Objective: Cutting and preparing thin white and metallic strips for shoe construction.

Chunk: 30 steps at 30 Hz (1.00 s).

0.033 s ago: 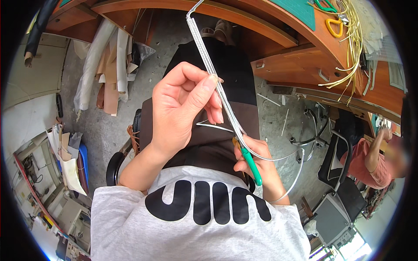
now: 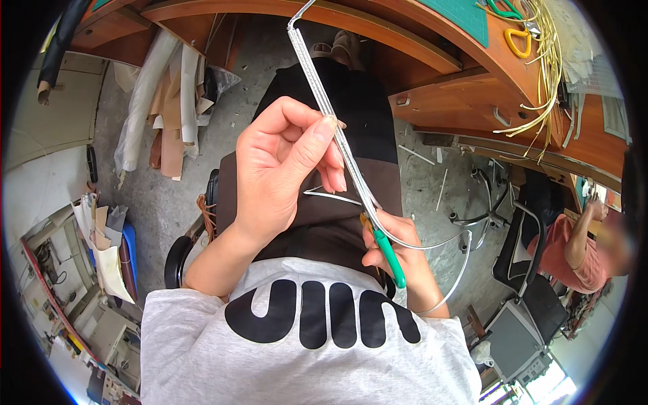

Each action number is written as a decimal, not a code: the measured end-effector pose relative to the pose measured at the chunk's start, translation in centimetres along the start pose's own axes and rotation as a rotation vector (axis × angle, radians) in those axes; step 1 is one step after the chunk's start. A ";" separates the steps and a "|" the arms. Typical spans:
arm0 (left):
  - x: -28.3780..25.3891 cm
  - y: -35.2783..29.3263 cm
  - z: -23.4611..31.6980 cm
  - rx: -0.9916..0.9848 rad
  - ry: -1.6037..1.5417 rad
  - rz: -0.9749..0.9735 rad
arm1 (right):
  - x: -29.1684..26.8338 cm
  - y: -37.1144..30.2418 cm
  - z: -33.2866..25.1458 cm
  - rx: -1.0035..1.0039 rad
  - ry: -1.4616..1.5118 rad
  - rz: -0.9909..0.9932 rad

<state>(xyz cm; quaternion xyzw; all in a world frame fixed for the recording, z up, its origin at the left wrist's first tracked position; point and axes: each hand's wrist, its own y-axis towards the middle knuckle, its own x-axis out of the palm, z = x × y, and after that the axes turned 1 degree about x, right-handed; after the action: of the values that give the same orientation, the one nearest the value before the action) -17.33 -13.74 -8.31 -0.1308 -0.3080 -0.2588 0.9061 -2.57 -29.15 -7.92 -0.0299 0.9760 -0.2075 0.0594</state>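
My left hand is closed in a pinch, thumb and forefinger on a long, narrow silver strip of several strands. The strip slants from the desk edge at the top down to my right hand. That hand is closed around a green-handled tool and the lower part of the strip; a small yellow-orange part shows by the fingers, and the tool's working end is hidden. From there a thin silver strand loops right and back over my right wrist. A short white piece shows between the hands, above my brown-covered lap.
A curved wooden desk runs across the top, bearing a green mat, a yellow-handled tool and a bundle of gold cords. Rolled materials stand left. At right are an office chair and another person.
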 end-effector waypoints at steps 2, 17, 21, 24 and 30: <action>0.2 -0.1 -0.2 -0.005 0.000 0.001 | 0.1 0.1 0.1 -0.032 0.011 0.018; 0.2 0.5 0.4 -0.026 0.020 0.024 | -0.1 0.0 0.5 -0.052 0.062 0.018; 0.1 0.4 0.3 -0.035 0.025 0.020 | -0.1 0.0 1.1 -0.090 0.053 0.007; 0.0 0.2 0.2 -0.035 0.022 0.016 | 0.0 -0.1 0.8 -0.081 0.033 0.019; -0.4 0.9 0.5 0.037 -0.060 0.058 | -0.4 -0.4 0.9 -0.094 -0.020 -0.007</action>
<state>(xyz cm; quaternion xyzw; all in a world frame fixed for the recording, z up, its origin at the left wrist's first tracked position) -17.34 -12.60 -8.23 -0.1307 -0.3360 -0.2226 0.9058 -2.04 -29.79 -8.52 -0.0380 0.9839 -0.1616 0.0668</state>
